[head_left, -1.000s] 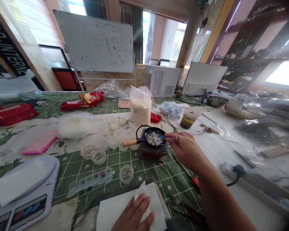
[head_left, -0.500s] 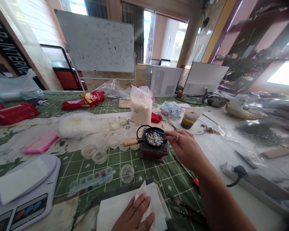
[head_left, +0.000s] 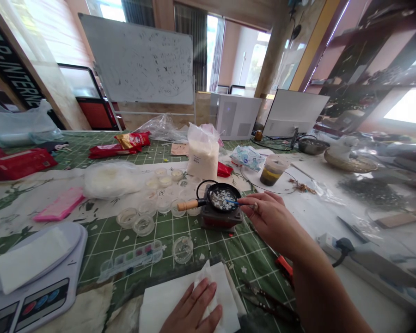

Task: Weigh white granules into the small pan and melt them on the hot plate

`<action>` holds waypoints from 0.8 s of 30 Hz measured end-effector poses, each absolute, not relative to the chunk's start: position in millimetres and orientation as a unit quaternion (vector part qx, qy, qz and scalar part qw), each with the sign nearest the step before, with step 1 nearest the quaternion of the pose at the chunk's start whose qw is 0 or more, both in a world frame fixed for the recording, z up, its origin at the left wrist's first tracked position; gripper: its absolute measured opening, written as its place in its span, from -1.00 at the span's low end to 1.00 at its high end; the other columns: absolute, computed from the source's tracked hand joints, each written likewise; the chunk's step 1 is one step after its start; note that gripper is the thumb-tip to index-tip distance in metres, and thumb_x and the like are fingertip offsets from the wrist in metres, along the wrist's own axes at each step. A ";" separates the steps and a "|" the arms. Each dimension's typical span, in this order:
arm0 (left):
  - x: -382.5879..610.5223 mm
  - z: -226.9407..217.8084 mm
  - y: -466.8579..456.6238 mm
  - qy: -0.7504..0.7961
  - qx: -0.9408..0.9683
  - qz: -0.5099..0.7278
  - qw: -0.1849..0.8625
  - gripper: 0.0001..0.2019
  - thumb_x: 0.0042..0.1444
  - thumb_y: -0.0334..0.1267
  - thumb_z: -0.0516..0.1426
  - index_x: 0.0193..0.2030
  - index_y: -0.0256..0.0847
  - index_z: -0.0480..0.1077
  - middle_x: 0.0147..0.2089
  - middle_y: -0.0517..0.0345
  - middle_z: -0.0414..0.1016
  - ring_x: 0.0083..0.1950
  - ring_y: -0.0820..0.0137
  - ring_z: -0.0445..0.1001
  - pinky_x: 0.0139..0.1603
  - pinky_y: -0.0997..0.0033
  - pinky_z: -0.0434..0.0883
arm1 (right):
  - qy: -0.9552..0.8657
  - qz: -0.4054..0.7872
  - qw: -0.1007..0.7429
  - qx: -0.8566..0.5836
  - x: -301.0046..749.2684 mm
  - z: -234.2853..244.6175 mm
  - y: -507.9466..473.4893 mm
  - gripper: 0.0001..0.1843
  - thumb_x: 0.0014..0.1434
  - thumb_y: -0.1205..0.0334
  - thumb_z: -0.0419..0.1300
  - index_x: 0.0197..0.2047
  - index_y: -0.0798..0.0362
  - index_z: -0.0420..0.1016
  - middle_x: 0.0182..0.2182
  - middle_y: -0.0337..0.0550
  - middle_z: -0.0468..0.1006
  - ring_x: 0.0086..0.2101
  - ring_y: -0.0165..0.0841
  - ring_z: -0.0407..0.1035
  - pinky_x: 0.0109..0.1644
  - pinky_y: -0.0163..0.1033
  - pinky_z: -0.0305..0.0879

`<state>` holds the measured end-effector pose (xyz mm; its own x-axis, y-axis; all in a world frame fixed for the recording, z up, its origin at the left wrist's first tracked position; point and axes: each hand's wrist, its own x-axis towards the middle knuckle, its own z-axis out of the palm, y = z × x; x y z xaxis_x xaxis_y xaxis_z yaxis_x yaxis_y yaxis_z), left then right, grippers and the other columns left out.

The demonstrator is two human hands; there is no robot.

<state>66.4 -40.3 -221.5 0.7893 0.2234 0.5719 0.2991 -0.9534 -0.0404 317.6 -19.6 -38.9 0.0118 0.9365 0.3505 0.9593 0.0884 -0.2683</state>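
Observation:
My right hand (head_left: 263,210) pinches a thin blue stick (head_left: 231,201), its tip among white pieces (head_left: 220,199) in a small black frying pan (head_left: 236,190). The pan has a wooden handle (head_left: 187,205) pointing left and sits on a small dark burner (head_left: 222,221). My left hand (head_left: 196,307) lies flat with fingers outstretched on a crumpled white tissue (head_left: 208,282), over a stack of white paper (head_left: 159,300). Between the hands stands a clear round dish (head_left: 182,250). To its left is a clear pill-box-like case (head_left: 133,259) with several compartments.
A kitchen scale (head_left: 55,277) stands at the left. Behind the pan rises a bag of white granules (head_left: 203,157), with several clear cups (head_left: 143,225) left of it. A plastic cup of dark liquid (head_left: 273,171), scissors (head_left: 270,300) and a power strip (head_left: 360,263) are at the right.
My right hand has shifted slightly down, and the blue stick's tip has moved from the pan's far side toward its lower right. My left hand stays in place.

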 end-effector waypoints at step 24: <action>60.1 -227.8 -37.5 -0.121 -0.958 -0.239 0.098 -0.66 0.26 -0.08 0.03 0.13 -0.05 0.33 0.24 0.10 0.32 0.27 0.25 0.24 0.11 0.35 0.40 | -0.689 -0.014 0.236 -0.685 319.0 -39.5 -17.3 -0.71 0.29 0.22 -0.01 -0.14 0.03 0.53 -0.16 -0.13 0.62 -0.07 -0.25 0.41 0.15 0.02 0.06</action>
